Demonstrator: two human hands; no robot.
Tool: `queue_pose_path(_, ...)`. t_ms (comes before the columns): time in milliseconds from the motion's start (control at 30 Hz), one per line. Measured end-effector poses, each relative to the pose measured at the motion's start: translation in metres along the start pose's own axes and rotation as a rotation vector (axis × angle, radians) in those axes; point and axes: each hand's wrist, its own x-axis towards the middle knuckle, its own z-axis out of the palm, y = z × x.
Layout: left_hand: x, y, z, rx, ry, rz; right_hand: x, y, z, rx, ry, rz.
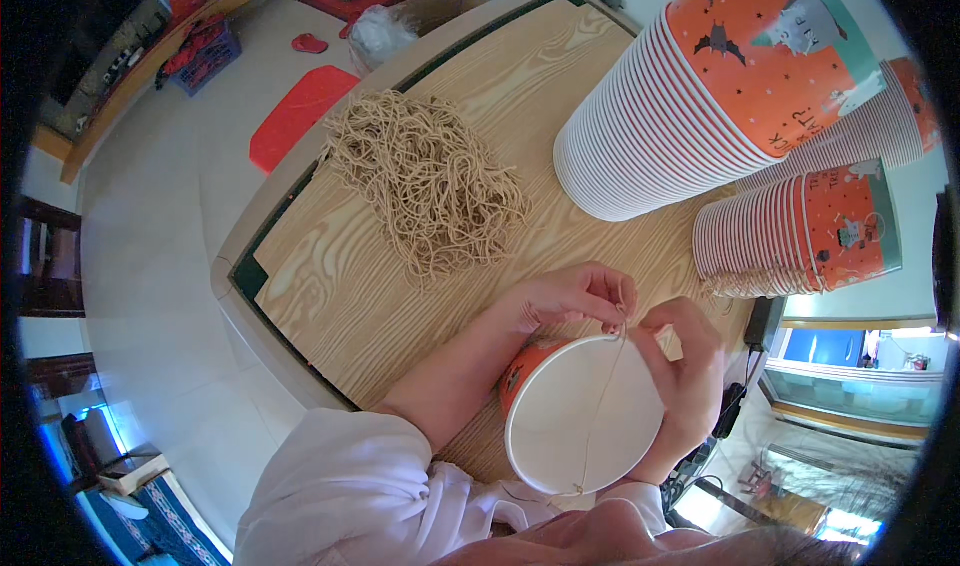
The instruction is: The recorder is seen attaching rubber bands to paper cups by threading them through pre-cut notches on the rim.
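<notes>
A round paper bucket (560, 426), white inside and orange outside, is tilted with its mouth toward me at the near edge of the table. A thin tan string (598, 406) runs across its opening, from a small knot at the near rim to the far rim. At that far rim my left hand (585, 296) pinches the string between closed fingertips. My right hand (692, 361) comes around the bucket's right side, its thumb and finger also closed on the string close by. Farther left lies a loose heap of tan strings (430, 186).
A tall stack of nested orange-and-white buckets (650, 116) stands at the far right. Beside it is a shorter stack (760, 231) with tan strings along its lower side. A red stool (300, 116) is past the table's left edge, near a cardboard box (440, 8).
</notes>
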Motion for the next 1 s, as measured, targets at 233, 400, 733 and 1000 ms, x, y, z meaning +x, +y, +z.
queue_pose_path(233,0.011,-0.011,0.0,-0.103,-0.029,0.11,0.002,0.003,0.001,-0.018,-0.105,0.039)
queue_pose_path(400,0.003,-0.006,-0.003,-0.103,-0.021,0.099,-0.001,0.005,-0.001,0.052,-0.143,0.102)
queue_pose_path(733,0.006,-0.009,-0.006,-0.102,-0.041,0.125,-0.004,0.008,-0.003,0.071,-0.039,0.148)
queue_pose_path(1000,0.008,-0.007,-0.004,-0.118,-0.034,0.117,-0.002,0.008,-0.001,0.032,0.057,0.144)
